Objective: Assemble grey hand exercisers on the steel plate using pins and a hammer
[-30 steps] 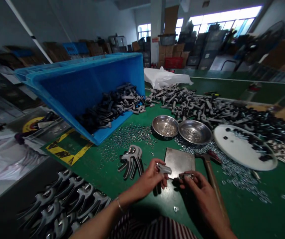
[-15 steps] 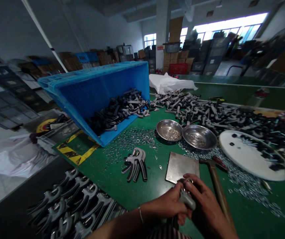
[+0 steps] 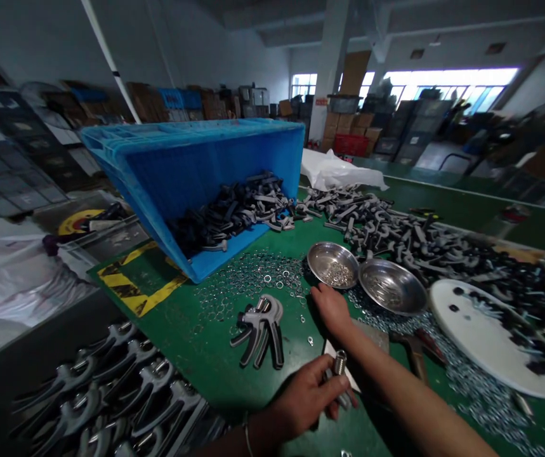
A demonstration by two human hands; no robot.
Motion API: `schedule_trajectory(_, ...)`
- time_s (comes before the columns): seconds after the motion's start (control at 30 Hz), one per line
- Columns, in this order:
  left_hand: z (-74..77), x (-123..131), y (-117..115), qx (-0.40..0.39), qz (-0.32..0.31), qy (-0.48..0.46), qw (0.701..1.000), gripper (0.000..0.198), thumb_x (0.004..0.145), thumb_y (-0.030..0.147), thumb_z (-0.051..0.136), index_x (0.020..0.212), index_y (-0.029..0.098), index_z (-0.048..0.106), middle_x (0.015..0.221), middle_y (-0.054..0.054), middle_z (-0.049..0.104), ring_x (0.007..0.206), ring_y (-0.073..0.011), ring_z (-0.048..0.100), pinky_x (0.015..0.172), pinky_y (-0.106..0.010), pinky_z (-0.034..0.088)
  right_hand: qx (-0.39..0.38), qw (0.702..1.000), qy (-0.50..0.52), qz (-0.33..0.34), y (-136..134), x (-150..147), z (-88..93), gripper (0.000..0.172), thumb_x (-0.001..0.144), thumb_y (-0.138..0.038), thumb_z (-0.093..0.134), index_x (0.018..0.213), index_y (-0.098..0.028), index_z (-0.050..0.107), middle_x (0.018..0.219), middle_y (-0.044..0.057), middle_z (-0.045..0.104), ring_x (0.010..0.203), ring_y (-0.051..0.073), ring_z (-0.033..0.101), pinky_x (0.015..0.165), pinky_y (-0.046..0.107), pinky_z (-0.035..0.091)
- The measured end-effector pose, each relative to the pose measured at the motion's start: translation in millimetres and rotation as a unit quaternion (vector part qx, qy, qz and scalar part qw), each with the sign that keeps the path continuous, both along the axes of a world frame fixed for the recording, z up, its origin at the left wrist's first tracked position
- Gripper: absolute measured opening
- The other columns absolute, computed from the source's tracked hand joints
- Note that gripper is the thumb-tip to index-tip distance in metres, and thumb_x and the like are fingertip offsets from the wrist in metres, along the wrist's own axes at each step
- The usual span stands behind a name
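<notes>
My left hand (image 3: 308, 393) is closed around a grey hand-gripper part with a coil spring (image 3: 339, 364) standing up out of it, low in the view over the green table (image 3: 196, 343). My right hand (image 3: 332, 307) reaches forward across it, fingers down on the table just in front of the left steel bowl (image 3: 332, 264); I cannot see whether it holds anything. Small metal rings (image 3: 248, 276) lie scattered to its left. Finished hand grippers (image 3: 259, 329) lie beside my left hand.
A tilted blue crate (image 3: 196, 178) spills grey handles. A second steel bowl (image 3: 393, 285), a white round tray (image 3: 495, 330), a metal plate (image 3: 372, 335), a hammer (image 3: 415, 355) and a heap of handles (image 3: 396, 228) lie to the right. Several assembled grippers (image 3: 110, 393) fill a tray at lower left.
My hands were together on the part; now the right hand has let go and reached forward to the bowl, while the left keeps the part. The view has shifted.
</notes>
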State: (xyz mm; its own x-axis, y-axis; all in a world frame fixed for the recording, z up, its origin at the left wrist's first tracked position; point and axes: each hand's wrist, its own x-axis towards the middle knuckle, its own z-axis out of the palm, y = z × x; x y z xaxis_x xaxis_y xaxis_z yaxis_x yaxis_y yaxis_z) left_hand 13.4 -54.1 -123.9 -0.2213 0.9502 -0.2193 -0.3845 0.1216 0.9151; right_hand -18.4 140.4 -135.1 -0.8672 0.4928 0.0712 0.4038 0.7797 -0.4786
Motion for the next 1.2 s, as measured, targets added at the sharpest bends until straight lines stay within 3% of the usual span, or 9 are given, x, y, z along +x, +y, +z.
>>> schedule_trajectory(0.17,7.8,-26,19,0.0,0.205,0.078,0.976,0.029,0.093,0.045,0.057,0.089,0.017,0.053,0.078,-0.002,0.068,0.057,-0.0088,0.051,0.056,-0.02,0.037,-0.072,0.995,0.066,-0.026,-5,52,11.4,0.014,0.095,-0.028,0.048,0.095,-0.02,0.06,0.104,0.011,0.065,0.1,0.025,0.061,0.091,0.038,0.047)
schedule_trajectory(0.27,11.1,-33,27,0.026,0.225,0.117,0.967,0.029,0.098,0.045,0.046,0.093,0.017,0.054,0.083,-0.004,0.068,0.072,-0.0135,0.06,0.066,-0.024,0.045,-0.176,0.976,0.118,-0.054,-24,103,23.8,0.027,0.1,-0.037,0.041,0.116,-0.02,0.054,0.102,0.01,0.068,0.089,0.021,0.066,0.08,0.036,0.052)
schedule_trajectory(0.33,14.8,-31,29,0.05,0.195,0.174,0.964,0.028,0.1,0.041,0.044,0.096,0.017,0.056,0.089,-0.005,0.067,0.082,-0.0159,0.062,0.076,-0.027,0.047,-0.349,0.92,0.164,-0.069,-43,130,27.9,0.03,0.099,-0.041,0.045,0.119,-0.021,0.054,0.096,0.008,0.069,0.08,0.019,0.068,0.073,0.033,0.054)
schedule_trajectory(0.47,22.6,-17,30,0.083,0.142,0.31,0.936,0.022,0.101,0.034,0.042,0.101,0.017,0.056,0.1,-0.007,0.06,0.096,-0.0178,0.057,0.09,-0.03,0.043,-0.628,0.73,0.254,-0.092,-71,152,27.9,0.025,0.093,-0.04,0.062,0.102,-0.018,0.066,0.076,0.001,0.063,0.064,0.012,0.058,0.063,0.024,0.049)
schedule_trajectory(0.6,22.8,-2,28,0.081,0.127,0.366,0.918,0.018,0.102,0.032,0.039,0.101,0.018,0.051,0.103,-0.007,0.055,0.099,-0.0187,0.053,0.093,-0.032,0.042,-0.692,0.668,0.259,-0.087,-77,155,28.0,0.022,0.089,-0.037,0.069,0.092,-0.015,0.068,0.075,0.0,0.061,0.062,0.009,0.054,0.057,0.021,0.046)
schedule_trajectory(0.77,23.5,11,29,0.061,0.148,0.365,0.917,0.019,0.102,0.034,0.039,0.101,0.018,0.05,0.102,-0.008,0.055,0.098,-0.0197,0.053,0.091,-0.033,0.042,-0.588,0.761,0.261,-0.088,-85,168,29.7,0.017,0.091,-0.037,0.067,0.093,-0.019,0.064,0.068,-0.002,0.063,0.054,0.011,0.057,0.056,0.024,0.048)
schedule_trajectory(0.93,45.0,23,26,0.062,0.133,0.311,0.939,0.023,0.102,0.036,0.039,0.102,0.018,0.053,0.101,-0.007,0.059,0.097,-0.0198,0.057,0.091,-0.032,0.043,-0.117,0.935,0.332,-0.029,-86,185,35.2,0.027,0.093,-0.018,0.06,0.118,-0.028,0.061,0.102,0.007,0.072,0.09,0.023,0.069,0.079,0.036,0.055)
schedule_trajectory(1.07,48.9,21,25,0.048,0.101,0.303,0.946,0.024,0.1,0.038,0.043,0.105,0.019,0.057,0.105,-0.008,0.063,0.102,-0.0216,0.059,0.095,-0.034,0.043,0.113,0.942,0.309,0.064,-83,185,34.0,0.053,0.096,-0.014,0.052,0.145,-0.027,0.04,0.104,0.011,0.072,0.086,0.024,0.067,0.075,0.037,0.055)
schedule_trajectory(1.2,36.5,17,32,0.008,0.115,0.299,0.947,0.027,0.097,0.044,0.048,0.101,0.019,0.059,0.1,-0.007,0.066,0.094,-0.0225,0.061,0.087,-0.034,0.046,0.141,0.966,0.202,0.078,-70,195,26.3,0.053,0.1,-0.024,0.048,0.151,-0.021,0.033,0.089,0.009,0.07,0.074,0.022,0.064,0.064,0.032,0.052)
